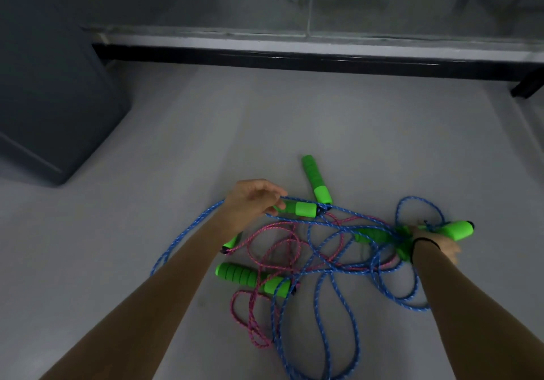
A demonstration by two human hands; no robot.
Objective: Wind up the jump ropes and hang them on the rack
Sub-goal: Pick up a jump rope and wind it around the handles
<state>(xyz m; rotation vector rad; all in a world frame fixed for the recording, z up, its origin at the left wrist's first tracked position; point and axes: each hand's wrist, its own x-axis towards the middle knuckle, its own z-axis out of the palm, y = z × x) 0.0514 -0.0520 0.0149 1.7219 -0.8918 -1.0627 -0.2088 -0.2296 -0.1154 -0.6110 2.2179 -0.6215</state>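
Observation:
A tangle of jump ropes lies on the grey floor: blue rope [326,306] and pink rope [250,318], all with green foam handles. My left hand [253,200] is shut on one green handle [300,209] with blue rope running from it. My right hand [435,244] grips another green handle [456,230] at the right, blue rope looped around it. A loose green handle [316,180] lies just beyond my left hand. Another loose handle [253,278] lies nearer me, tied to the pink rope. No rack is visible.
A dark grey cabinet or box [50,91] stands at the left. A black bar [294,58] runs along the base of the far wall, with a foot at the right [527,86]. Bare grey floor [265,120] lies between the ropes and the wall.

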